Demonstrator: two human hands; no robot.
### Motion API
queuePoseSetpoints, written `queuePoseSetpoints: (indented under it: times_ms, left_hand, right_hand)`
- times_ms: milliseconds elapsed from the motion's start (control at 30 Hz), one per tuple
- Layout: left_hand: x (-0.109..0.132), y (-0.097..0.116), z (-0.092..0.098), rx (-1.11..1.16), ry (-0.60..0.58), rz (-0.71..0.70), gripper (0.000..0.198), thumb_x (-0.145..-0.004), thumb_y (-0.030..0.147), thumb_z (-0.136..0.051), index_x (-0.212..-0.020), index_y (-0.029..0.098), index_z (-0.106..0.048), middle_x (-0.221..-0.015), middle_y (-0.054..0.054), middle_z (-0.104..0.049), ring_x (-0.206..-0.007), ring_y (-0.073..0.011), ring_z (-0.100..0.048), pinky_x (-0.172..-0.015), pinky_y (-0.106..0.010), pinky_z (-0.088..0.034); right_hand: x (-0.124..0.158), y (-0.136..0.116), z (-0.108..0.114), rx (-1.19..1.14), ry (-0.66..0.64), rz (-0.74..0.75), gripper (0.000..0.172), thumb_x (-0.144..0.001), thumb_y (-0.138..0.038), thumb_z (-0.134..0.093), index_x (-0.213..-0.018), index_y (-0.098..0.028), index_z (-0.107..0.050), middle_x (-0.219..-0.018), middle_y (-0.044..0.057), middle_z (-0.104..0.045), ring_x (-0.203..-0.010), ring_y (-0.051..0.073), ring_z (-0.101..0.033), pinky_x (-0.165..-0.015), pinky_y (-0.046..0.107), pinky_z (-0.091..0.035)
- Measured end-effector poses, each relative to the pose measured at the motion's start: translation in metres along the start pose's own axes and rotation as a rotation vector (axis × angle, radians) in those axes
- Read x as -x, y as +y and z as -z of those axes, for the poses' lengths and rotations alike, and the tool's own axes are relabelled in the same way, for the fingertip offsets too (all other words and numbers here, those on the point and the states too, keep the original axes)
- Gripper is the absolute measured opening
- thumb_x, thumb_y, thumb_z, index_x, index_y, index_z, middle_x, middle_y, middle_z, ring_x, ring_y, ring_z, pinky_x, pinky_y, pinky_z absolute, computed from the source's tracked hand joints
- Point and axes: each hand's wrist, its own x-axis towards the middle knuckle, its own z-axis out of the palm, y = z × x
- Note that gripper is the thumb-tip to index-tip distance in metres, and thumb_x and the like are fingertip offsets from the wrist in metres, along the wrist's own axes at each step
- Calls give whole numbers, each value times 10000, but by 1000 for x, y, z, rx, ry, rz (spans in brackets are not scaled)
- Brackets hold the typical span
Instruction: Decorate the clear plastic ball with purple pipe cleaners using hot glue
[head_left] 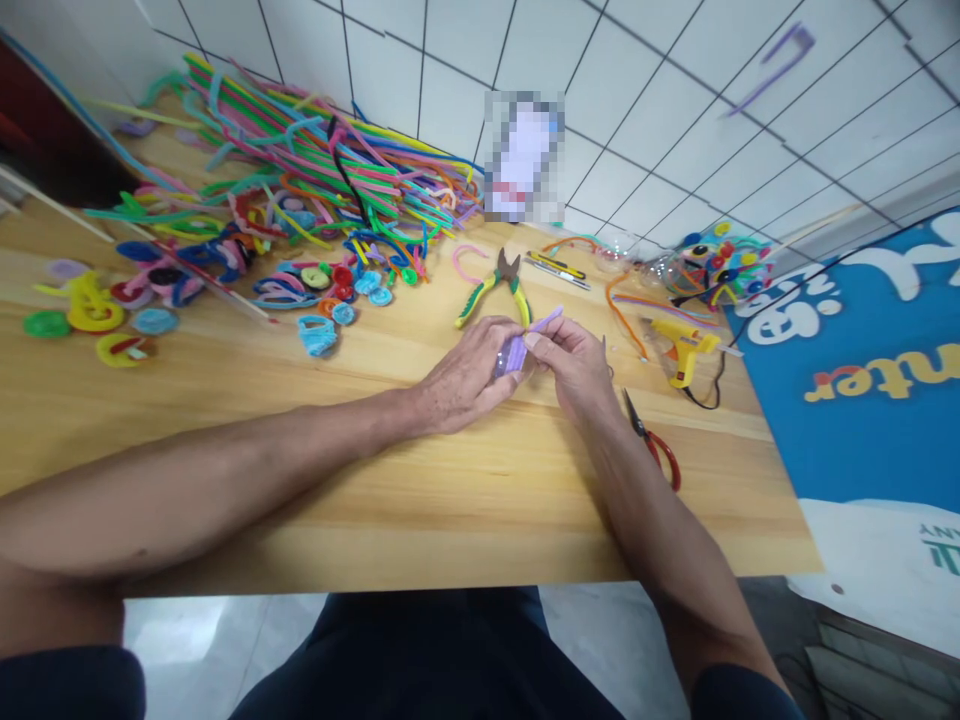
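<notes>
A small purple piece of pipe cleaner (514, 354) sits between my two hands above the wooden table. My left hand (476, 372) is wrapped round it from the left, fingers closed. From the right, my right hand (574, 362) pinches a purple end that sticks out at the upper right. Something clear and shiny shows at the left of the purple piece, too small to make out. Just beyond my fingers lie cutting pliers (491, 295) with green and yellow handles, jaws apart. Red-handled scissors (654, 440) lie by my right forearm.
Bundled pipe cleaners (300, 150) and coiled coloured pieces (169, 270) cover the table's (480, 500) back left. A yellow glue gun (684, 350) with a black cable lies at right, near a bag of colourful bits (720, 265). A phone (519, 160) leans on the tiled wall.
</notes>
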Motion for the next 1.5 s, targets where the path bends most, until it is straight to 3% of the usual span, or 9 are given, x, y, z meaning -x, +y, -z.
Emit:
queuePoseSetpoints:
  times_ms: [433, 633, 800, 1133, 1233, 1333, 1433, 1500]
  left_hand:
    - [0, 0, 3, 0, -2, -8, 475, -1079, 360, -574, -1516, 208, -469, -1502, -194, -603, -1436, -340, -576, -1220, -584, -520]
    - [1, -1, 4, 12, 0, 7, 472, -1116, 390, -559, -1544, 209, -474, -1513, -174, -613, -1444, -311, -589, -1239, -536, -518]
    - [4, -3, 3, 4, 10, -30, 489, -1134, 369, -543, -1589, 223, -438, -1537, -170, -594, -1475, -306, -568, -1264, -529, -506]
    - [2, -3, 5, -7, -31, -3, 465, -1194, 526, -402, -1588, 292, -479, -1606, -156, -543, -1561, -302, -487, -1336, -585, -432]
    - [2, -4, 6, 10, -33, -14, 450, -1202, 490, -370, -1593, 291, -473, -1610, -149, -544, -1565, -298, -484, -1347, -585, -422]
    - [2, -6, 5, 29, -14, -63, 499, -1144, 440, -520, -1616, 298, -436, -1611, -157, -540, -1558, -331, -502, -1327, -611, -443]
    - [1, -11, 1, 11, 25, -138, 738, -987, 374, -761, -1629, 301, -405, -1596, -166, -547, -1540, -362, -536, -1298, -612, -481]
    - [1, -15, -1, 1, 45, -170, 794, -944, 320, -792, -1633, 298, -399, -1594, -167, -548, -1539, -362, -546, -1290, -605, -498]
  right_hand:
    - [2, 1, -2, -29, 1, -11, 229, -729, -416, -865, -793, -257, -712, -710, -38, -595, -689, 154, -528, -694, 333, -493]
    - [3, 4, -4, -63, -12, -16, 297, -742, -436, -885, -820, -248, -668, -746, -41, -611, -701, 145, -548, -696, 320, -487]
    - [3, 6, -6, -91, 55, -30, 355, -702, -390, -903, -894, -264, -632, -752, -66, -580, -715, 140, -549, -700, 305, -485]
    - [6, 11, -10, -107, 50, 60, 153, -762, -321, -815, -871, -259, -726, -773, -43, -645, -751, 155, -560, -735, 315, -471]
    - [6, 12, -11, -106, 51, 76, 146, -777, -315, -826, -878, -263, -734, -763, -44, -618, -727, 155, -542, -714, 317, -464]
    - [7, 13, -11, -88, 68, 79, 148, -794, -311, -826, -909, -268, -744, -732, -57, -568, -695, 149, -503, -677, 308, -442]
    - [7, 13, -12, -79, 78, 78, 166, -806, -319, -802, -955, -261, -758, -746, -60, -571, -704, 142, -509, -683, 302, -444]
    - [7, 13, -12, -64, 68, 72, 181, -817, -330, -801, -976, -257, -759, -757, -62, -576, -711, 138, -517, -696, 301, -454]
